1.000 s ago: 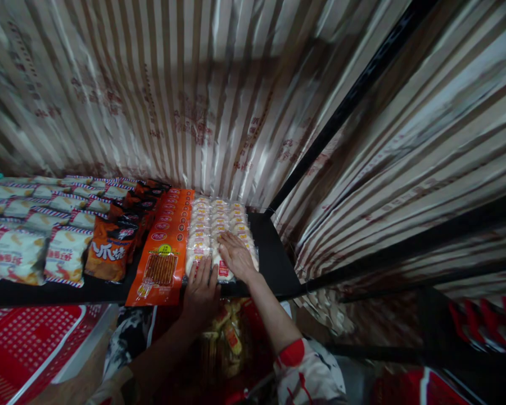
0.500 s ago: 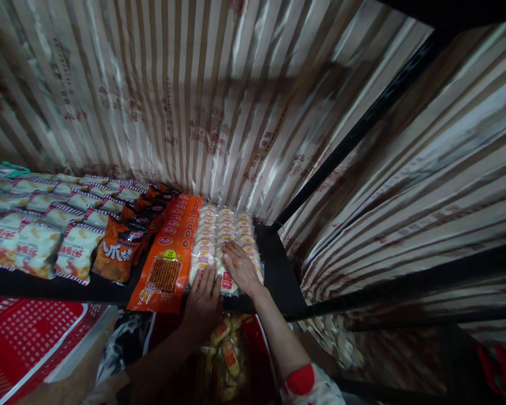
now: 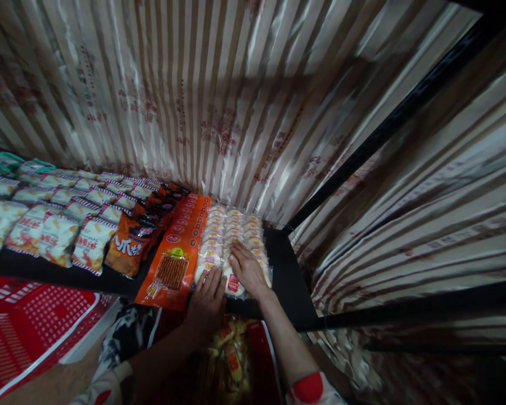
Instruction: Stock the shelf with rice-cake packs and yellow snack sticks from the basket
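Note:
Rows of small white snacks in clear wrappers [image 3: 213, 236] lie on the black shelf [image 3: 287, 281], with red and yellow labels showing. My left hand [image 3: 208, 292] rests on the front end of the left row, fingers stretched out. On the middle row lies my right hand [image 3: 248, 269], its fingers extended flat over the packs. Neither hand grips anything that I can see. Just left of the packs is a flat orange packet of brown sticks [image 3: 171, 273], which overhangs the shelf's front edge.
Left along the shelf stand orange-black snack bags [image 3: 129, 244] and several rows of white snack bags [image 3: 59, 239]. A red basket [image 3: 37, 320] is below at left. Gold-wrapped packs [image 3: 234, 360] lie under my arms. Striped sheeting [image 3: 185, 101] hangs behind; a black post [image 3: 362, 146] slants at right.
The view has shifted, so the shelf and goods appear slightly farther right. Both hands stay on the white packs in nearly the same places.

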Motion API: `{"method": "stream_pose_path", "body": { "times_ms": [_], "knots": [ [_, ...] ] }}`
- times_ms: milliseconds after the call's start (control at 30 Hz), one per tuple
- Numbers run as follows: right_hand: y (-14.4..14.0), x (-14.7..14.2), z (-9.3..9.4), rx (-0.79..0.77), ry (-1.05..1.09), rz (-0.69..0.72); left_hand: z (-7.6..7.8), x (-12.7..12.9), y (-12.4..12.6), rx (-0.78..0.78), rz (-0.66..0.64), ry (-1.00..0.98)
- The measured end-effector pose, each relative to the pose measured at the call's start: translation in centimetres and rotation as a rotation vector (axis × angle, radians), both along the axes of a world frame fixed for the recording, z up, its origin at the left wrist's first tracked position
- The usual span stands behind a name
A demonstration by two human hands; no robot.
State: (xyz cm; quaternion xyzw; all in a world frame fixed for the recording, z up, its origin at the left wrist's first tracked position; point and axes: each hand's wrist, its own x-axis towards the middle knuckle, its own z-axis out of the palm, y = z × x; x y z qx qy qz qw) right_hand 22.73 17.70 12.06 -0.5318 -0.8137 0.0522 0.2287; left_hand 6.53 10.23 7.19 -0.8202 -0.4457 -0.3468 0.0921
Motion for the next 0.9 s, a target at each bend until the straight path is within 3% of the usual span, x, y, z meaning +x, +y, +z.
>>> {"method": "stream_pose_path", "body": {
  "times_ms": [300,600,733,900],
  "knots": [
    [-0.6,-1.4,-0.3,0.068,0.039,0.075,0.4,-0.8,0.1,0.033,0.044,-0.016],
    [0.0,-4.1,0.3,0.05,-0.083,0.128,2.5,-4.7,4.7,-0.232,0.365,0.016],
    [0.0,-4.8,0.3,-0.01,-0.171,0.095,2.1,-5.7,6.0,-0.265,0.367,0.062],
    [-0.1,-4.8,0.0,-0.035,-0.196,0.071,1.0,-5.5,6.0,-0.183,0.368,0.032]
  ]
}}
